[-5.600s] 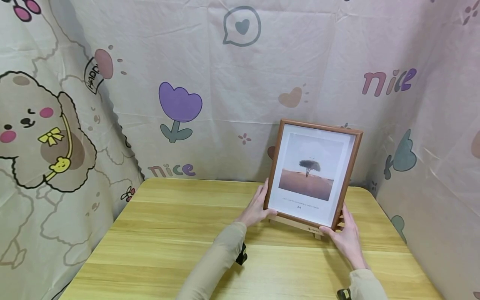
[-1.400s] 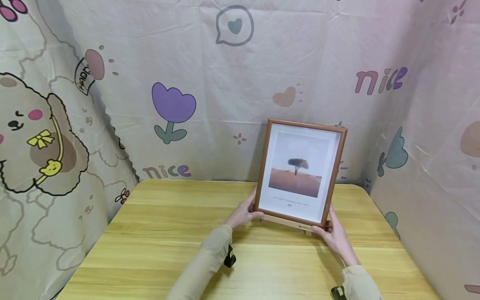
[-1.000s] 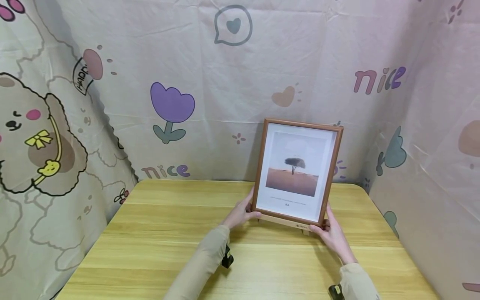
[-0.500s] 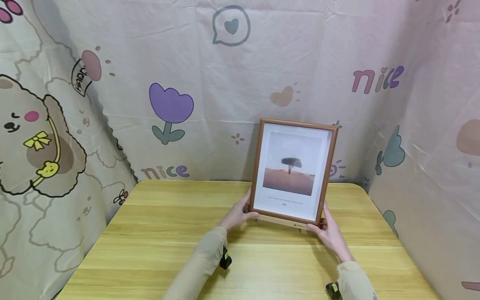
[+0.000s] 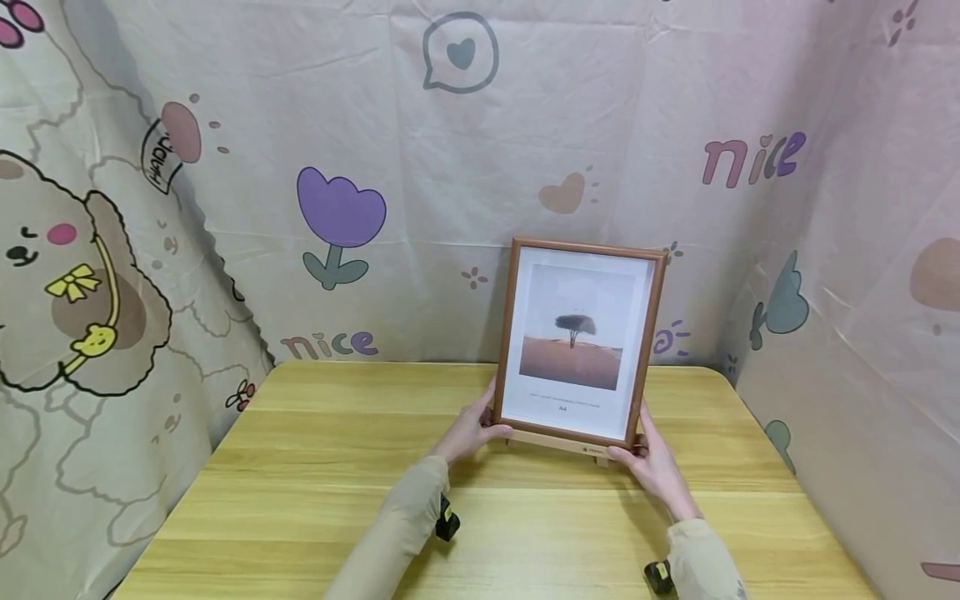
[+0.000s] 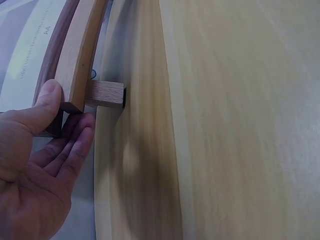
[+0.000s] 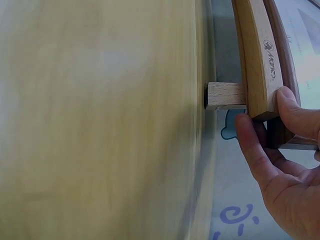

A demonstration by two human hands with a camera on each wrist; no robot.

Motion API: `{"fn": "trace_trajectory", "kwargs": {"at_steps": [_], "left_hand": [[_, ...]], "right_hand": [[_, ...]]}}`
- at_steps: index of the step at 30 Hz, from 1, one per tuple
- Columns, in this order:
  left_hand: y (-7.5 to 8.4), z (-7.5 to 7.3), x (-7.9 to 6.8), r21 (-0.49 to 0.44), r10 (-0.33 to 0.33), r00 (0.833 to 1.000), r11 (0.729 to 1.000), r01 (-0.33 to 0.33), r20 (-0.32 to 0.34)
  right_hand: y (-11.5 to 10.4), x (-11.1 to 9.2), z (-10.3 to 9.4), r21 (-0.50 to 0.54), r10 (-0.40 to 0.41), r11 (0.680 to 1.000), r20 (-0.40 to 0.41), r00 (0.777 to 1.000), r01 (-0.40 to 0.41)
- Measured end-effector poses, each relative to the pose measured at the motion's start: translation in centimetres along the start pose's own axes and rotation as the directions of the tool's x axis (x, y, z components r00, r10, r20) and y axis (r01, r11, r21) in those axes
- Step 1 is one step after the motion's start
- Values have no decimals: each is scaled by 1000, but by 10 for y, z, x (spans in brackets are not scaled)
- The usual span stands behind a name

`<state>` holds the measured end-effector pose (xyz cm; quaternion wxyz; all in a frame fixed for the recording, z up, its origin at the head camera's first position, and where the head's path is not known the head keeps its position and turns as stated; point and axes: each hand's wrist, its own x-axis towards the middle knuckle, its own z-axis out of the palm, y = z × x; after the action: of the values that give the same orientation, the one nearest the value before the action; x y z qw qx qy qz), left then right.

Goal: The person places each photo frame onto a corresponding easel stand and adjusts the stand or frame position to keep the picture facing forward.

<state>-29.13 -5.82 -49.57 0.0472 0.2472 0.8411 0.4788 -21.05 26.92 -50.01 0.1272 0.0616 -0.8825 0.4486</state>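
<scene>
A brown wooden picture frame (image 5: 572,400) with a picture of a tree stands nearly upright, leaning back on a pale wooden easel (image 5: 558,442). My left hand (image 5: 467,432) grips its lower left corner; the thumb lies on the front in the left wrist view, with the fingers under and behind the ledge end. At the lower right corner, my right hand (image 5: 658,468) holds on the same way. The right wrist view shows the right thumb (image 7: 289,102) against the ledge and frame edge. A short easel foot (image 7: 225,95) juts out there. Most of the easel is hidden behind the frame.
The wood-grain table (image 5: 337,467) extends left of and in front of the frame. Behind it hangs a printed cloth (image 5: 450,150), continuing down both sides. A black wrist camera (image 5: 447,521) sits at the left sleeve, another black camera (image 5: 659,576) at the right.
Frame, easel and both hands have shifted left across the table, turning slightly to face more forward. The grip at both corners looks the same. The head view has also drifted a little.
</scene>
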Motion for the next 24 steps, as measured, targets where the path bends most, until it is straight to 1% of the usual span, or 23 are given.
{"fn": "trace_trajectory", "kwargs": {"at_steps": [2, 4, 6, 9, 14, 19, 24], "left_hand": [[0, -1, -1, -4, -12, 1000, 1000, 12, -1], [0, -2, -2, -3, -29, 1000, 1000, 29, 0], [1, -3, -3, -1, -46, 999, 999, 46, 2], [0, -5, -6, 9, -51, 999, 999, 51, 4], [-2, -7, -7, 17, -58, 998, 998, 58, -6], [-6, -8, -8, 15, -59, 998, 998, 60, -15], [-7, -10, -10, 14, -63, 998, 998, 63, -19]], "right_hand": [[1, 0, 2, 7, -45, 999, -17, 999, 45], [0, 0, 3, 18, -58, 998, -16, 998, 59], [-1, 1, 4, 34, -49, 998, -8, 999, 49], [-4, 3, 5, 35, -4, 999, 15, 1000, 4], [-7, 5, 6, 16, 35, 999, 28, 999, -36], [-9, 7, 8, 25, 80, 996, 44, 996, -81], [-7, 9, 11, 36, 85, 996, 51, 995, -86]]}}
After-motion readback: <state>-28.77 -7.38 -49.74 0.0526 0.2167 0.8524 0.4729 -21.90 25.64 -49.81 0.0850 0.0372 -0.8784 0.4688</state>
